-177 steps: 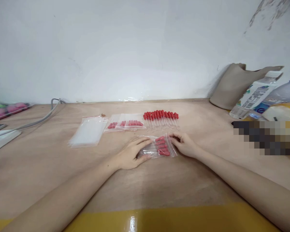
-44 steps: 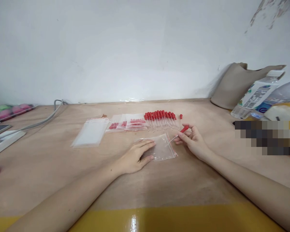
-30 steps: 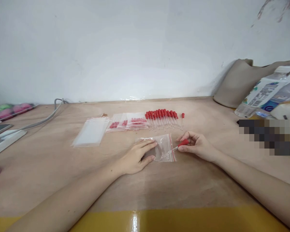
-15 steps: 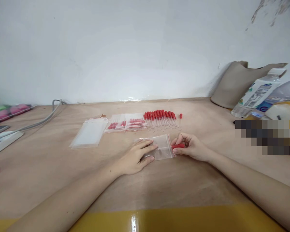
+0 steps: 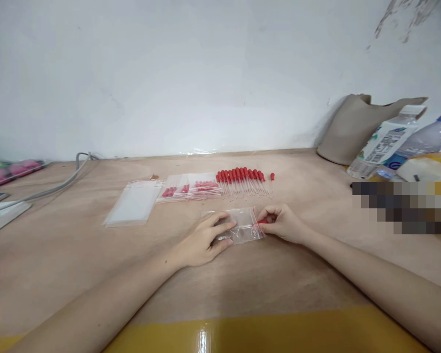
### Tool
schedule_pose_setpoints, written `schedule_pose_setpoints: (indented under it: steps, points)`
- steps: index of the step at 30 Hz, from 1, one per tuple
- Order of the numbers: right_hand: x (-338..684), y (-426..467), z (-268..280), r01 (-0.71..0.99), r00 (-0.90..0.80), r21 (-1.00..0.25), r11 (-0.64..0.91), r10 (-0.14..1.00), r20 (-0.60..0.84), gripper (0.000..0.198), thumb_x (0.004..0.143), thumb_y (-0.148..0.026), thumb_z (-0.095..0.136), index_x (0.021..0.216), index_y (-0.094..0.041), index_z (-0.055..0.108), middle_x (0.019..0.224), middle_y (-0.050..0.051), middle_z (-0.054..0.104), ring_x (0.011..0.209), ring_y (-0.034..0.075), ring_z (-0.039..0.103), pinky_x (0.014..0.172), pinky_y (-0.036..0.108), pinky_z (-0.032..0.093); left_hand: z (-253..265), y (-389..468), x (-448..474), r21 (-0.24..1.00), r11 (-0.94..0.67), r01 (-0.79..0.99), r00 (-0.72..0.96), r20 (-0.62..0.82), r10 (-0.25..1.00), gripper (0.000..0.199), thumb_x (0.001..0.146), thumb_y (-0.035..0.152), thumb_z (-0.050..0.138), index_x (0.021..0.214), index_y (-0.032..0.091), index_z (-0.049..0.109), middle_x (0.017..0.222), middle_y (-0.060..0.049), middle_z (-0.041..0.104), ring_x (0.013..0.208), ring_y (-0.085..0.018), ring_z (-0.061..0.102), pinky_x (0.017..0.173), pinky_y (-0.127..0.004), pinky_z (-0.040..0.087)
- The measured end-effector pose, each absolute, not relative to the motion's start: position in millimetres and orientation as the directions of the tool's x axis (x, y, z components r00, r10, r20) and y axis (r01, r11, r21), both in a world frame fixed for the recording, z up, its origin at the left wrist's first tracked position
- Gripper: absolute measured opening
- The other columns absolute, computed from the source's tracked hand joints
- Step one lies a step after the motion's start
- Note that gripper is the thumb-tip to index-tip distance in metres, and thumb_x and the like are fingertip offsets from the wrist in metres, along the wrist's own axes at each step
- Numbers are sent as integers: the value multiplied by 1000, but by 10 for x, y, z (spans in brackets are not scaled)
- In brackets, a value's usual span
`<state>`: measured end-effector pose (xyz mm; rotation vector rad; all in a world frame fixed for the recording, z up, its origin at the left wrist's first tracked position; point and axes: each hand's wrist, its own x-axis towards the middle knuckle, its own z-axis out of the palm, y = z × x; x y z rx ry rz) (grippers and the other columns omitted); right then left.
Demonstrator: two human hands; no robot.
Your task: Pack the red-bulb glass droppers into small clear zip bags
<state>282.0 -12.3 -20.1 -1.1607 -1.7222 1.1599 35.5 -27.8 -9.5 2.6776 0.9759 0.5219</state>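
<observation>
A clear zip bag (image 5: 244, 218) lies flat in front of me, its red-lined mouth facing right. My left hand (image 5: 205, 241) rests on the bag's left part with fingers spread, pressing it to the table. At the mouth, my right hand (image 5: 283, 225) pinches a dropper by its red rubber bulb (image 5: 262, 222); the thin glass stem is inside the bag and the bulb sits at the opening. Behind the bag, several red-bulbed droppers (image 5: 238, 175) lie in a row, bulbs toward the wall. One more dropper (image 5: 272, 176) lies just right of them.
Left of the row are overlapping bags with droppers inside (image 5: 191, 188) and a stack of flat bags (image 5: 132, 203). A grey cable (image 5: 64, 184) runs along the left. Bottles (image 5: 384, 142) and a grey-brown container (image 5: 343, 130) stand at the back right.
My right hand has moved left, pushing the dropper further into the bag, so its bulb now reaches the mouth. My left hand stays on the bag. The view has shifted slightly.
</observation>
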Motion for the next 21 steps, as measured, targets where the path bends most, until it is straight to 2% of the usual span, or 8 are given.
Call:
schedule_pose_setpoints:
  steps: [3, 6, 10, 12, 16, 21]
  points:
    - [2804, -133, -217, 372, -289, -882, 290, 939, 187, 19, 58, -35, 73, 59, -18, 66, 53, -3, 51, 47, 7, 42, 44, 21, 32, -100, -271, 356, 337, -750, 570, 720, 236, 653, 42, 88, 35, 48, 128, 19, 49, 132, -13, 43, 122, -26, 40, 101, -43, 35]
    - [2822, -159, -204, 306, -293, -941, 146, 955, 52, 24, 58, -38, 74, 67, -17, 67, 50, -4, 52, 45, 7, 42, 43, 21, 32, -105, -265, 355, 326, -755, 569, 723, 238, 648, 42, 89, 36, 47, 128, 20, 48, 131, -12, 43, 122, -26, 40, 101, -43, 35]
    - [2843, -223, -122, 171, -313, -985, -32, 946, -85, 34, 65, -46, 67, 80, -16, 65, 59, -1, 58, 51, 8, 50, 50, 22, 41, -103, -263, 350, 323, -763, 559, 727, 253, 639, 41, 90, 37, 45, 128, 23, 47, 131, -10, 44, 121, -26, 41, 100, -44, 36]
    - [2819, -261, -78, 212, -290, -976, -47, 951, -109, 35, 67, -48, 65, 78, -15, 64, 58, -1, 57, 49, 7, 48, 48, 22, 39, -103, -263, 350, 321, -769, 554, 729, 259, 633, 41, 90, 37, 45, 128, 22, 47, 131, -10, 43, 120, -26, 41, 100, -44, 36]
    - [2732, -311, -62, 279, -270, -960, -13, 959, -92, 31, 58, -42, 73, 69, -16, 60, 59, -1, 59, 50, 7, 48, 46, 21, 37, -103, -271, 365, 334, -770, 544, 727, 271, 631, 42, 89, 36, 47, 129, 22, 46, 132, -10, 42, 121, -26, 40, 101, -43, 35]
    - [2764, -270, -90, 304, -181, -949, -87, 972, -147, 33, 60, -44, 72, 62, -18, 51, 45, -5, 51, 39, 6, 40, 36, 19, 29, -68, -258, 341, 418, -757, 503, 677, 354, 645, 42, 85, 33, 54, 124, 21, 48, 121, -10, 48, 110, -23, 49, 94, -38, 42]
